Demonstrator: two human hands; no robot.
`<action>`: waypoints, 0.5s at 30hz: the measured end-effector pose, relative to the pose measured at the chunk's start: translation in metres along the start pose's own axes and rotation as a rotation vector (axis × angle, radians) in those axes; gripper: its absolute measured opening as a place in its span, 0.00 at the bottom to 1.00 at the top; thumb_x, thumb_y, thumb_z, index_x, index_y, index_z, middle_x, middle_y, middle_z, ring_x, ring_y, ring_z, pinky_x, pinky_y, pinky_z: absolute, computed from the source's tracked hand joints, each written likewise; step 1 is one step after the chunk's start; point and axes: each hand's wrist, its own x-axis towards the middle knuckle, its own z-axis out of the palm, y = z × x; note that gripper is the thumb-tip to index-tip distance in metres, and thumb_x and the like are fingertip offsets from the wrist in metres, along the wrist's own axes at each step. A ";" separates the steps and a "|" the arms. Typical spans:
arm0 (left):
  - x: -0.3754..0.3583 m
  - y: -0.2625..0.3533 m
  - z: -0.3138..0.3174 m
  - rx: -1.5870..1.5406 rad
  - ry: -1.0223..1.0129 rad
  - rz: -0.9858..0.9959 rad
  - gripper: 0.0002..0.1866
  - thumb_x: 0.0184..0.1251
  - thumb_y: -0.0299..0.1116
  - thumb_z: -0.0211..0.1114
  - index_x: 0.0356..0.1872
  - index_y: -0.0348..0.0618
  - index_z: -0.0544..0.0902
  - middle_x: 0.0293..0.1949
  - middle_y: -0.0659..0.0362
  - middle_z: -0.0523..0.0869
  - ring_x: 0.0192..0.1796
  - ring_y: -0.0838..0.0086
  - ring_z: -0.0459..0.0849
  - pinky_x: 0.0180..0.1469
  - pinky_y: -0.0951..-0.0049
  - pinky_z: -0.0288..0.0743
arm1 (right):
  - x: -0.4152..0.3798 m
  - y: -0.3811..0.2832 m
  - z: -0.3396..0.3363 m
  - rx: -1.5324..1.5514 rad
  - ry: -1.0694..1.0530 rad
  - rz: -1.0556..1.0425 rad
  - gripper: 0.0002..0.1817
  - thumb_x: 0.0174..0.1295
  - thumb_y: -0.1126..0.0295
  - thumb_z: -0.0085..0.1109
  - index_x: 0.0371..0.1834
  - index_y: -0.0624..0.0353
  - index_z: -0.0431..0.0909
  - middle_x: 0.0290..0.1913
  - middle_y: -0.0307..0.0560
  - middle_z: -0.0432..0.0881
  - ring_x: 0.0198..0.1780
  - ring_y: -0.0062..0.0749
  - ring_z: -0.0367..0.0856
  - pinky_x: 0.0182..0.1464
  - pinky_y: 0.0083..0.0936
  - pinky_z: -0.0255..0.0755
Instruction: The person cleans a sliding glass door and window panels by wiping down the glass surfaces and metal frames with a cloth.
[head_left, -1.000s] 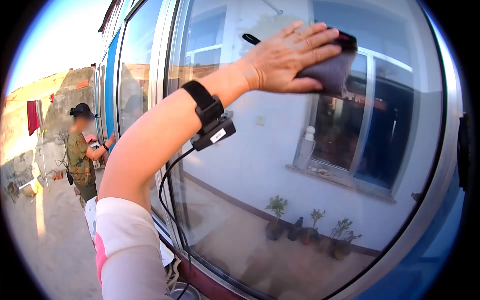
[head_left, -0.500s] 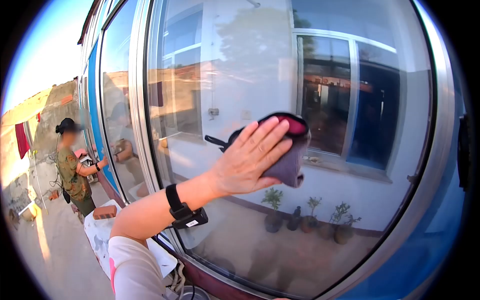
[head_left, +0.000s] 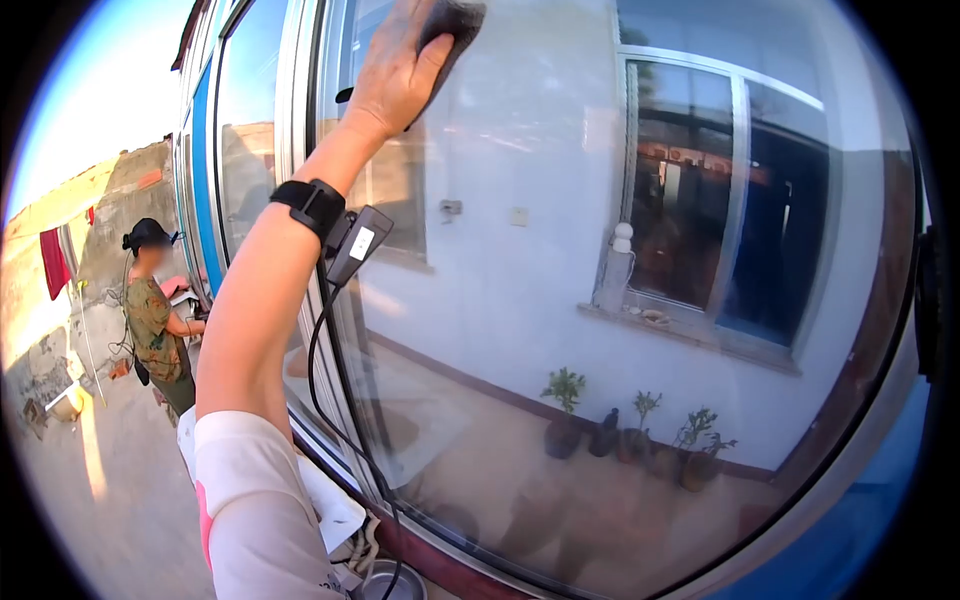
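Observation:
My left hand (head_left: 395, 80) is raised to the upper left part of a large window pane (head_left: 520, 300). It holds a dark grey cloth (head_left: 457, 28) against the glass; the top frame edge cuts off the fingertips and part of the cloth. The thumb lies along the cloth's near side. A black strap with a small box (head_left: 358, 245) is on my left wrist, and a black cable (head_left: 325, 385) hangs from it. My right hand is out of view.
Metal window frames (head_left: 300, 100) stand to the left. Farther off, a person in a patterned shirt (head_left: 152, 318) and cap works by the windows. Below are a metal basin (head_left: 385, 583) and a white surface (head_left: 335, 510). Potted plants (head_left: 563, 415) show through the glass.
My left hand has moved up and left across the pane with the cloth, from the middle to the top. The cloth's pinkish-red part no longer shows. The other person's arm has lowered.

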 end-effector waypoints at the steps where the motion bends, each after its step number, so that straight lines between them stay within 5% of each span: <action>1: 0.008 -0.023 0.006 -0.022 0.035 -0.035 0.28 0.75 0.43 0.47 0.68 0.33 0.64 0.67 0.38 0.67 0.70 0.49 0.64 0.71 0.62 0.56 | 0.003 -0.017 0.010 0.007 0.086 -0.022 0.25 0.65 0.54 0.59 0.61 0.54 0.74 0.53 0.43 0.81 0.54 0.34 0.79 0.56 0.31 0.71; 2: 0.006 -0.050 0.009 -0.008 0.010 -0.200 0.29 0.76 0.45 0.45 0.67 0.32 0.64 0.65 0.37 0.69 0.70 0.49 0.65 0.71 0.63 0.56 | -0.002 -0.023 0.016 0.016 0.180 -0.035 0.23 0.63 0.55 0.61 0.58 0.54 0.77 0.49 0.44 0.84 0.49 0.33 0.82 0.52 0.30 0.73; 4: -0.020 -0.064 0.006 -0.060 0.046 -0.412 0.30 0.76 0.47 0.46 0.67 0.32 0.64 0.65 0.38 0.69 0.70 0.48 0.63 0.71 0.63 0.55 | 0.008 -0.003 -0.018 0.049 0.109 0.019 0.21 0.70 0.64 0.53 0.62 0.63 0.72 0.59 0.54 0.77 0.60 0.37 0.75 0.61 0.31 0.68; 5: -0.035 -0.086 0.000 -0.164 -0.084 -0.405 0.32 0.76 0.51 0.43 0.70 0.36 0.63 0.68 0.43 0.66 0.69 0.50 0.64 0.71 0.64 0.54 | 0.006 -0.003 -0.017 0.051 0.118 -0.008 0.22 0.70 0.64 0.53 0.64 0.61 0.71 0.59 0.51 0.77 0.60 0.34 0.76 0.60 0.29 0.68; 9: -0.157 0.013 -0.028 -0.087 -0.016 -0.371 0.29 0.77 0.46 0.41 0.69 0.33 0.63 0.69 0.45 0.64 0.72 0.55 0.60 0.72 0.64 0.50 | -0.005 0.002 -0.028 0.086 0.167 0.020 0.22 0.70 0.65 0.54 0.65 0.59 0.71 0.58 0.47 0.79 0.58 0.28 0.77 0.59 0.26 0.69; 10: -0.203 0.026 -0.039 -0.049 -0.090 -0.453 0.29 0.77 0.44 0.41 0.69 0.33 0.62 0.70 0.44 0.62 0.73 0.53 0.58 0.73 0.62 0.48 | -0.009 -0.001 -0.026 0.026 0.186 0.050 0.21 0.71 0.68 0.51 0.64 0.62 0.70 0.58 0.51 0.78 0.58 0.34 0.77 0.60 0.29 0.70; 14: -0.340 0.131 -0.069 -0.008 -0.140 -0.645 0.35 0.75 0.47 0.42 0.70 0.26 0.53 0.73 0.38 0.54 0.75 0.46 0.52 0.74 0.56 0.43 | -0.008 0.013 -0.037 -0.011 0.099 0.155 0.21 0.70 0.65 0.53 0.64 0.60 0.71 0.56 0.46 0.80 0.56 0.29 0.78 0.58 0.27 0.71; 15: -0.374 0.157 -0.074 0.016 -0.155 -0.760 0.36 0.74 0.49 0.40 0.73 0.29 0.51 0.75 0.42 0.52 0.77 0.52 0.48 0.75 0.61 0.40 | -0.008 0.013 -0.039 -0.046 0.110 0.204 0.22 0.70 0.64 0.54 0.64 0.59 0.71 0.56 0.45 0.79 0.56 0.28 0.77 0.58 0.25 0.70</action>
